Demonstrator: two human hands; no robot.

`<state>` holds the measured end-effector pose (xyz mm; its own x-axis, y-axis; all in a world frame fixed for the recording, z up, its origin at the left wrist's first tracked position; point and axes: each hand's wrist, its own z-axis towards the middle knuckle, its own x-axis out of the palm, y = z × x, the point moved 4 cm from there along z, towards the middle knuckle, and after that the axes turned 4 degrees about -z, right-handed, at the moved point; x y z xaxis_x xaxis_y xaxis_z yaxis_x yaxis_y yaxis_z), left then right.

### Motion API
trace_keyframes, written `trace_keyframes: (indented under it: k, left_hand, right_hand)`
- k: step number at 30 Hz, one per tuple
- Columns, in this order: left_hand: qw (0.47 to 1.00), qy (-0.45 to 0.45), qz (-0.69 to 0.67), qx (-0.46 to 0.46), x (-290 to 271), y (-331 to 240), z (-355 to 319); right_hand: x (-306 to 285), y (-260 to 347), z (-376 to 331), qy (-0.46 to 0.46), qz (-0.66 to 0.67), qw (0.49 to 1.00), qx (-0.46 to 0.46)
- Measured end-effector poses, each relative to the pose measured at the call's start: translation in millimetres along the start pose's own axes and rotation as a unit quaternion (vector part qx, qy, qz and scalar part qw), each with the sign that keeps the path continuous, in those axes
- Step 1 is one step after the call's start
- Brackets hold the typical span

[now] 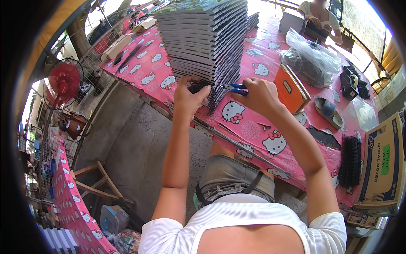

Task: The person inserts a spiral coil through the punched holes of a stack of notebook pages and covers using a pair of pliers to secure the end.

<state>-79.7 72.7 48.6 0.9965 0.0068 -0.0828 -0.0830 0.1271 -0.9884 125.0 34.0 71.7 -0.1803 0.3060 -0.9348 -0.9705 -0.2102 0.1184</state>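
A tall stack of spiral notebooks (190,46) stands near the table's edge, its black coil bindings (228,55) facing right. At the stack's lower front corner, my left hand (188,98) is closed with curled fingers around something dark, which they partly hide. My right hand (261,95) grips blue-handled pliers (239,89) from the right. The pliers' metal jaws point left and reach the coils near the bottom of the stack. Whether the jaws are closed on a wire is too small to tell.
Right of my hands are an orange book-like block (289,91), a sandal (328,111), a plastic bag (313,61) and a tape dispenser (349,84). Black coils (350,161) lie by a cardboard box (380,165). Another person (319,19) sits across the pink table (253,127). A fan (63,84) stands left.
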Motion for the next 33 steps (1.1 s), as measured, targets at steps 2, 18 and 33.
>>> trace_keyframes:
  k: [2, 18, 33]
  left_hand:
    - [0.998, 0.023, -0.033, -0.047, 4.3, -0.5, -4.5]
    - [0.998, 0.012, -0.056, -0.019, 5.7, 16.9, -7.5]
    - [0.997, 0.002, -0.075, -0.023, 5.2, 23.6, -10.7]
  right_hand:
    - [8.1, -5.2, -0.1, -0.069, 0.004, 0.997, -0.029]
    - [15.3, -6.7, -5.9, -0.128, -0.026, 0.989, -0.063]
    - [20.2, -6.4, -7.3, -0.052, -0.02, 0.998, -0.025]
